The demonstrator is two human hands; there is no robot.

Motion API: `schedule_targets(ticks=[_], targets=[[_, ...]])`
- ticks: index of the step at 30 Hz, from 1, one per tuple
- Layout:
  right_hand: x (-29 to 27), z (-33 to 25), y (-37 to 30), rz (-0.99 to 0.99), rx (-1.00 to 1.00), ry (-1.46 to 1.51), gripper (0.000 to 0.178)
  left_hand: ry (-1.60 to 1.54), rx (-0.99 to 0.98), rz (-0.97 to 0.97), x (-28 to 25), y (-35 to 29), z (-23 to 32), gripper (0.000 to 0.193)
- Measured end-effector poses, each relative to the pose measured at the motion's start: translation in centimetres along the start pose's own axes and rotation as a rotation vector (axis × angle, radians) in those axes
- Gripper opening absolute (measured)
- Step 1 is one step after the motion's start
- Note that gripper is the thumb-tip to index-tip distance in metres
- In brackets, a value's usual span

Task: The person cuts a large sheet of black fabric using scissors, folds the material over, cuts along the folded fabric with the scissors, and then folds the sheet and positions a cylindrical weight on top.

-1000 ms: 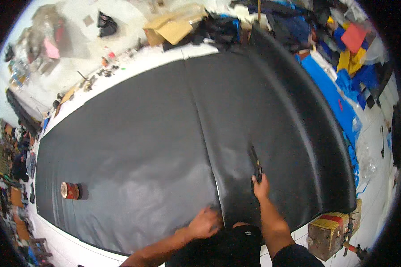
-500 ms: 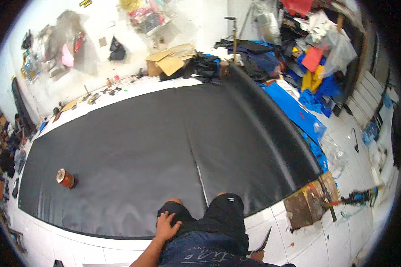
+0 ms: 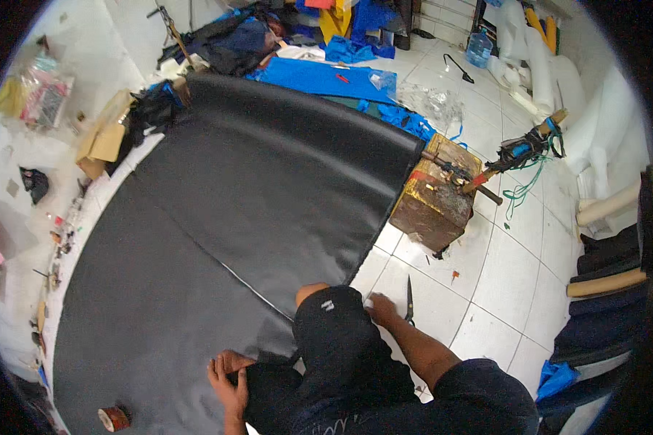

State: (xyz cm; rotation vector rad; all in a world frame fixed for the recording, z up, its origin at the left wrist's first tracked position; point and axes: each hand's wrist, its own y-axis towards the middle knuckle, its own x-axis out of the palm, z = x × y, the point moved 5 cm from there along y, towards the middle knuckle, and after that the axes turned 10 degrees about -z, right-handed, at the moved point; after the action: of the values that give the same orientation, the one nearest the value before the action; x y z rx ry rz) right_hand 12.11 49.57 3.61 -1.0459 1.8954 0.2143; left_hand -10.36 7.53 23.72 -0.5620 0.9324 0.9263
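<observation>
My left hand (image 3: 228,383) rests on my left knee, fingers apart and holding nothing. Beyond my right knee, my right hand (image 3: 382,308) reaches down near the floor, close to the corner of a large black sheet (image 3: 174,312). Its fingers are small and partly hidden, so their grip is unclear. Scissors (image 3: 410,299) with a dark blade lie on the white tiles beside my right forearm, apart from the fingers. The black sheet spreads under and ahead of me, its far right side curving up into a roll (image 3: 305,116). A long slit (image 3: 250,286) runs through it toward my knees.
A worn wooden block (image 3: 439,196) with a rod across it supports the roll's near end. A taped stick (image 3: 515,156) leans there. A reddish can (image 3: 114,418) stands on the sheet. Blue sheeting (image 3: 319,78) lies behind the roll; fabric rolls (image 3: 606,283) line the right side.
My view has swung to the right. The scissors, in my right hand before, now lie on the floor, and that hand has moved forward beside my right knee. My left hand stays at my left knee.
</observation>
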Motion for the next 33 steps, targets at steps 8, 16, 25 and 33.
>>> schedule_targets(ticks=[8,16,25,33], targets=[[6.7,-8.2,6.0,-0.177,-0.492,-0.415,0.072,0.201,-0.005,-0.289,0.2,-2.3,7.4,0.06],[2.5,-0.7,15.8,-0.299,0.104,-0.078,0.058,0.042,0.053,-0.649,-3.5,-1.4,13.7,0.054],[-18.9,-14.5,15.6,0.212,0.794,0.97,0.083,-0.055,-0.095,-1.09,-6.6,-3.4,19.9,0.055],[-29.2,-18.7,12.0,0.324,0.504,1.212,0.059,-0.342,-0.383,-0.954,1.2,10.5,19.6,0.047]])
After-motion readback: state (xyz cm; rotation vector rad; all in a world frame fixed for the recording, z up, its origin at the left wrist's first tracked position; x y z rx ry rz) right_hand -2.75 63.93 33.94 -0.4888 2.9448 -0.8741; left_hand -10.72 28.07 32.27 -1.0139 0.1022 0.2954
